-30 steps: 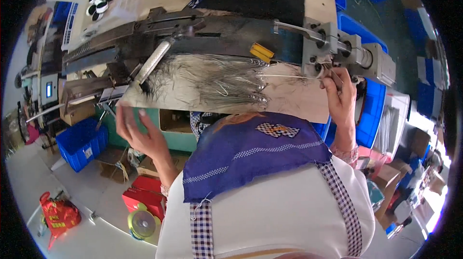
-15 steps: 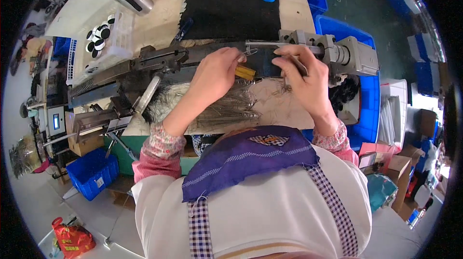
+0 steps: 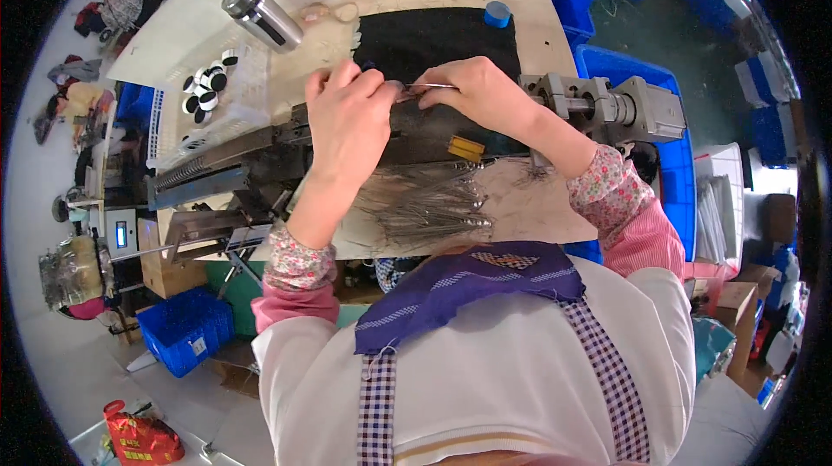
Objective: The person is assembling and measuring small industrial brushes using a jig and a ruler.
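My left hand (image 3: 351, 123) is closed, its fingers curled above the long dark metal bench machine (image 3: 416, 136); what they pinch is too small to make out. Coming in from the right, my right hand (image 3: 481, 93) grips a slim, shiny metal tool (image 3: 436, 85), whose tip points at my left fingertips. Both hands nearly meet in front of a black mat (image 3: 433, 37). Below my right hand, a yellow block (image 3: 465, 148) sits on the machine's near side. Many fine, dark wire-like strands (image 3: 433, 202) lie bundled on the bench nearer to me.
A grey motor and clamp unit (image 3: 650, 110) stands at the machine's right end, with a blue crate (image 3: 680, 189) beside it. At the left are a white basket (image 3: 247, 106) of black-and-white rolls and a steel flask (image 3: 269, 22). A round blue piece (image 3: 497, 14) sits at the mat's corner.
Both hands have moved left and away from me along the machine, and come together. The wire loop seen at my left fingertips no longer shows. My head view has shifted slightly.
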A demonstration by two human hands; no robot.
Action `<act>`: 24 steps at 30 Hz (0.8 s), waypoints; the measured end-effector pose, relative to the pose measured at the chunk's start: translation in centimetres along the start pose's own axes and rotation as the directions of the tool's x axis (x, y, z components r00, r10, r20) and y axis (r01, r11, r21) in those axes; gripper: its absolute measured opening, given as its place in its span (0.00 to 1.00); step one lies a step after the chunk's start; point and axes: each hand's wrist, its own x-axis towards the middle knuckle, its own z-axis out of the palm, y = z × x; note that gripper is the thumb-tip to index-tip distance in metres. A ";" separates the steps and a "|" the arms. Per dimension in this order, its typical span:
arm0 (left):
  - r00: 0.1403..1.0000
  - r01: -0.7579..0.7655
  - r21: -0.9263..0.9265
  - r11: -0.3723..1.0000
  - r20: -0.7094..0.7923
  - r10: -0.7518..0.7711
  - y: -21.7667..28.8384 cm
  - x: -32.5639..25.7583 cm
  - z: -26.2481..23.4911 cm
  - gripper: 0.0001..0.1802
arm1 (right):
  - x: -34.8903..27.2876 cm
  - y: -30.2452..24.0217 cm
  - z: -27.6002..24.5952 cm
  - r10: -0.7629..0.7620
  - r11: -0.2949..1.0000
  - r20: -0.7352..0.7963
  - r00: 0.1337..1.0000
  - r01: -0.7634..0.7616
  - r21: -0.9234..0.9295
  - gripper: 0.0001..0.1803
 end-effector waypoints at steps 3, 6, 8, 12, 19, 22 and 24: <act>0.960 0.102 -0.025 0.994 -0.259 -0.105 0.2 -1.3 0.6 0.05 | 0.5 -0.1 1.3 -0.043 0.993 -0.136 0.990 0.057 0.101 0.10; 0.816 0.192 -0.359 0.913 -0.458 -0.352 2.4 -4.5 0.5 0.04 | 0.8 0.0 2.0 0.009 0.995 -0.169 0.986 0.008 0.100 0.07; 0.804 0.297 -0.756 0.584 -0.132 -0.580 4.9 -8.5 1.5 0.06 | 1.6 -0.2 3.1 -0.047 0.996 -0.136 0.990 0.057 0.072 0.07; 0.576 0.165 -0.673 -0.721 0.659 -0.484 4.8 -12.8 4.7 0.25 | 2.5 -0.4 4.5 -0.060 0.998 -0.024 0.998 0.061 0.012 0.11; 0.827 -0.142 0.113 -0.983 0.560 -0.055 0.4 -9.2 -1.5 0.27 | 2.3 -0.2 4.9 -0.039 0.999 -0.033 0.999 0.040 0.027 0.11; 0.809 -0.122 0.075 -0.990 0.586 -0.055 1.3 -8.1 -3.0 0.27 | 1.8 0.0 4.6 -0.017 1.000 -0.018 1.000 0.017 0.011 0.10; 0.760 -0.059 -0.079 -0.995 0.643 -0.096 2.3 -8.5 -2.8 0.31 | 1.8 0.4 4.4 0.000 1.000 0.034 0.999 0.001 -0.025 0.10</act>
